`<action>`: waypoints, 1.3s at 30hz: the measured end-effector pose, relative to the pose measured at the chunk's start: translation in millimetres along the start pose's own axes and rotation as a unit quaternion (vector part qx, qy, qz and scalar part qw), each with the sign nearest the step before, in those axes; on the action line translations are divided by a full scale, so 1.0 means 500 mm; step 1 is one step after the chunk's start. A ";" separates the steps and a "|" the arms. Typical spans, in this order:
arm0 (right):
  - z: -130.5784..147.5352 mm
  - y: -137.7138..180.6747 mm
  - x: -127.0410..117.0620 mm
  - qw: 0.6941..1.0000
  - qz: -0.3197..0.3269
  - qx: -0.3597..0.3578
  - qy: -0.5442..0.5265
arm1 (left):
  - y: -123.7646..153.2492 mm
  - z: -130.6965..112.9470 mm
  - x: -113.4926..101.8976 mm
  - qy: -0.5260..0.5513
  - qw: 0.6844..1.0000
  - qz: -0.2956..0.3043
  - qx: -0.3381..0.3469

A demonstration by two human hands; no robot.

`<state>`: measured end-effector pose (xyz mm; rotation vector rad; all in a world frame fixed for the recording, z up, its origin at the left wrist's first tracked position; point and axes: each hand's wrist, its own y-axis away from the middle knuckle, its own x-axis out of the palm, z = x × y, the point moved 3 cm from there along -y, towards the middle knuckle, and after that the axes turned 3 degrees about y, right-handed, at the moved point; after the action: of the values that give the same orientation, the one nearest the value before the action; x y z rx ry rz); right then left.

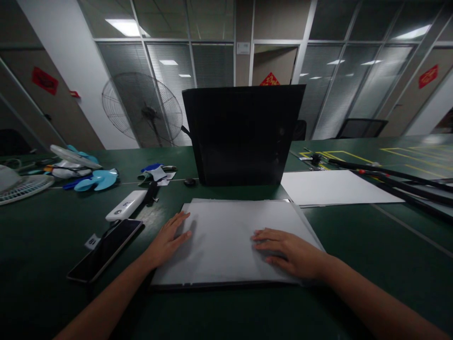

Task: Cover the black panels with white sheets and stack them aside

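A stack of white sheets point(226, 231) lies flat on the dark green table point(371, 255) right in front of me. My left hand point(168, 238) rests flat on the stack's left edge, fingers stretched out. My right hand point(288, 250) lies flat on the right part of the stack, fingers extended toward the left. Neither hand holds anything. Just behind the stack stands an upright black box or bag point(242, 134).
A black phone point(106, 248) and a white oblong device point(126, 205) lie to the left. Blue fan blades point(95, 179) and fan parts point(21, 186) sit far left. A single white sheet point(336, 186) and black rods point(396, 177) lie to the right. A pedestal fan point(143, 108) stands behind.
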<state>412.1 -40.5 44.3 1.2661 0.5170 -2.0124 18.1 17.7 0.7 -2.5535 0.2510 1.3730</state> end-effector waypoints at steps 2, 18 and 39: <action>-0.003 0.002 -0.001 1.000 -0.003 -0.005 -0.007 | 0.001 -0.002 0.001 -0.013 1.000 0.000 -0.003; 0.002 -0.003 0.011 0.999 -0.014 -0.029 -0.004 | 0.001 0.003 0.019 -0.122 0.992 0.009 0.039; -0.369 0.124 -0.071 0.830 -0.220 0.438 0.266 | 0.000 -0.014 0.015 -0.135 0.990 0.014 0.039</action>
<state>581.7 48.9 -3.9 2.5040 0.0878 -2.3604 27.8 15.3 -2.0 -2.2751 0.2853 1.6634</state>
